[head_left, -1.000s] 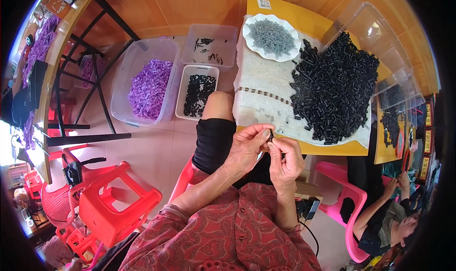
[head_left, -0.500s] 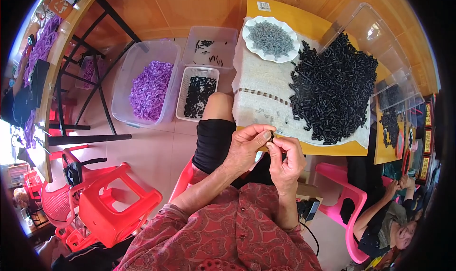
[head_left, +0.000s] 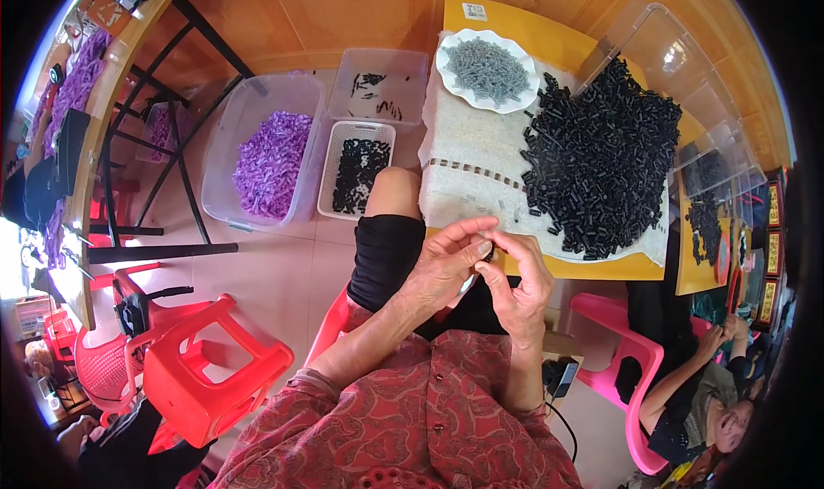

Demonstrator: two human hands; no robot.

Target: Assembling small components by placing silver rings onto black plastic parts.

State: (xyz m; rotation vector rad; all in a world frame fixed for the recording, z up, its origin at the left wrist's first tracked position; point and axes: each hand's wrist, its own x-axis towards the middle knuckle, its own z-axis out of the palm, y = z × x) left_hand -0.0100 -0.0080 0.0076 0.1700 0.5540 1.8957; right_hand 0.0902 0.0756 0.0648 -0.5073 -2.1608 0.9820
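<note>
1. the left hand (head_left: 439, 274) pinches a small black piece (head_left: 488, 254) between thumb and forefinger; the piece is mostly covered, so its full shape is hard to make out.
2. the right hand (head_left: 522, 287) curves around the same piece, thumb and forefinger parted; whether these fingers touch it i cannot tell, and its other fingers are partly hidden.
3. both hands are just off the near edge of the yellow table (head_left: 601, 270), above the lap; a pale object under the left hand is too covered to identify.
4. on the table, a light cloth (head_left: 472, 137) runs under a heap of black pieces (head_left: 601, 163), which hides much of it.
5. a scalloped white plate (head_left: 506, 106) holds small grey pieces (head_left: 487, 69), too fine to tell apart.
6. the knee partly blocks a white basket (head_left: 325, 184) of black pieces, beside a clear tub (head_left: 219, 159) of purple pieces (head_left: 273, 163).
7. at right, a co-worker (head_left: 687, 399) is distorted near the dark rim.
</note>
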